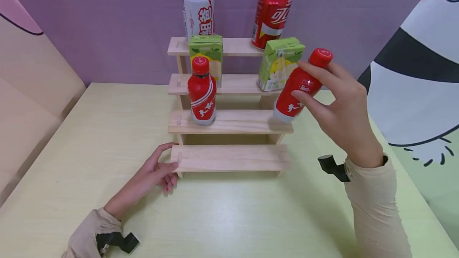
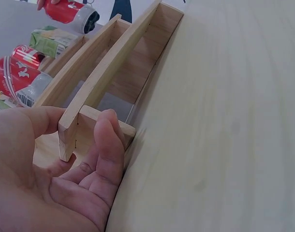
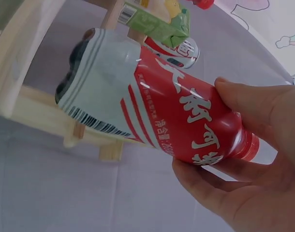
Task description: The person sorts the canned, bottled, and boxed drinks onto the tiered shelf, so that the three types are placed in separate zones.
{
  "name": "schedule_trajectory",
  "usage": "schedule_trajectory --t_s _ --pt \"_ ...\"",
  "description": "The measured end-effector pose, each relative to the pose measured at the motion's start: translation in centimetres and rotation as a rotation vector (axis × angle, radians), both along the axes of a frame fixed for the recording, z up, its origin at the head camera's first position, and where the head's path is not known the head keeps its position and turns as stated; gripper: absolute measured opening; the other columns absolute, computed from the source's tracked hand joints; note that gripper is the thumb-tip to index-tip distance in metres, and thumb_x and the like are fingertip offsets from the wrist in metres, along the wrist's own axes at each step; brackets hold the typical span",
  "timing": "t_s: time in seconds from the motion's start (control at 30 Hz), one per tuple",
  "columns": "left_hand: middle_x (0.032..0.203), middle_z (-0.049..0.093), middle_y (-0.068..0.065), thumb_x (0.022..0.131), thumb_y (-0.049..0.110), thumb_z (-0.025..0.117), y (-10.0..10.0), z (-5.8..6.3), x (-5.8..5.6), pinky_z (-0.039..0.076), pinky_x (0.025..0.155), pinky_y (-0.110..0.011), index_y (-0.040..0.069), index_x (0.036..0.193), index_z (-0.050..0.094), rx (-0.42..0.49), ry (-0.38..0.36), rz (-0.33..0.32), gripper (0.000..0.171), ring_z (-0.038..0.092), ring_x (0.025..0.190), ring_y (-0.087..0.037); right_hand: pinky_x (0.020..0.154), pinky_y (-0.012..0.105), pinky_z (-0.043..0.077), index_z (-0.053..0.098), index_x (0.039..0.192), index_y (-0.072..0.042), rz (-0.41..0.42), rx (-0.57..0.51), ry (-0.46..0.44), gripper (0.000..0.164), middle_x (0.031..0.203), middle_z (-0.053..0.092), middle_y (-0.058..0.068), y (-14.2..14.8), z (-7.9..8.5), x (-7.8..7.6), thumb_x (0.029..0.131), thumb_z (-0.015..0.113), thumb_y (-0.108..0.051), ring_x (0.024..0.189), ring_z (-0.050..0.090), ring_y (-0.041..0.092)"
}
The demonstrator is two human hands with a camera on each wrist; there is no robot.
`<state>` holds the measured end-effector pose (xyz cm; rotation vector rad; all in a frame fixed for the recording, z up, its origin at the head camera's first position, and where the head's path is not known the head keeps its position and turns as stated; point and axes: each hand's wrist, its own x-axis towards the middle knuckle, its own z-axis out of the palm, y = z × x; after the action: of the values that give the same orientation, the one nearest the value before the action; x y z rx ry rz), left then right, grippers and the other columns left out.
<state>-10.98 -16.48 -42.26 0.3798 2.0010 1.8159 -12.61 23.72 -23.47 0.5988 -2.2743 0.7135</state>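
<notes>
My right hand (image 1: 346, 106) holds a small red drink bottle (image 1: 299, 88) between thumb and fingers. The bottle is tilted, cap up to the right, its pale base overlapping the right end of the second-lowest step in the head view. Close up in the right wrist view, the bottle (image 3: 162, 101) shows white lettering and a barcode. My left hand (image 1: 155, 170) grips the left end of the lowest step of a wooden stepped rack (image 1: 229, 158); the left wrist view shows thumb and fingers around that board's end. A matching red bottle (image 1: 202, 94) stands upright at the second-lowest step's left.
Two green juice cartons (image 1: 215, 57) (image 1: 279, 65) stand on the third step, the right one angled. On the top step are a white can (image 1: 198, 11) at left and a red can (image 1: 271, 17) at right. A purple backdrop (image 1: 125, 31) rises behind the pale table (image 1: 89, 150).
</notes>
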Motion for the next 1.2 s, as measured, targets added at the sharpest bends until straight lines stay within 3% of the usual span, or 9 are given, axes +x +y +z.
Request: schedule_trajectory --t_s 0.33,0.67,1.2 --pt "0.078 0.062 -0.019 0.105 0.025 0.053 0.0 0.1 0.1 0.055 0.055 -0.035 0.020 0.151 0.020 -0.009 -0.005 0.004 0.058 0.060 0.062 -0.022 0.094 0.018 0.045 0.063 0.135 -0.013 0.098 0.010 0.019 0.059 0.136 0.058 0.010 -2.1 -1.4 -1.0 0.080 0.080 0.000 0.123 0.055 0.022" --pt "0.077 0.062 -0.019 0.105 0.024 0.053 0.1 0.2 0.0 0.056 0.055 -0.035 0.018 0.151 0.019 -0.025 0.006 0.005 0.057 0.060 0.060 -0.023 0.090 0.049 0.055 0.064 0.134 -0.013 0.116 0.012 0.010 0.056 0.136 0.056 0.011 -3.0 -2.2 -1.5 0.082 0.079 -0.001 0.126 0.052 0.021" --pt "0.077 0.062 -0.020 0.105 0.023 0.053 0.1 0.0 -0.1 0.056 0.054 -0.036 0.020 0.150 0.022 -0.019 0.010 0.014 0.055 0.061 0.059 -0.024 0.087 0.051 0.055 0.062 0.136 -0.013 0.097 0.074 -0.031 0.056 0.133 0.055 0.014 -2.8 -3.4 -2.7 0.083 0.079 -0.004 0.124 0.051 0.023"
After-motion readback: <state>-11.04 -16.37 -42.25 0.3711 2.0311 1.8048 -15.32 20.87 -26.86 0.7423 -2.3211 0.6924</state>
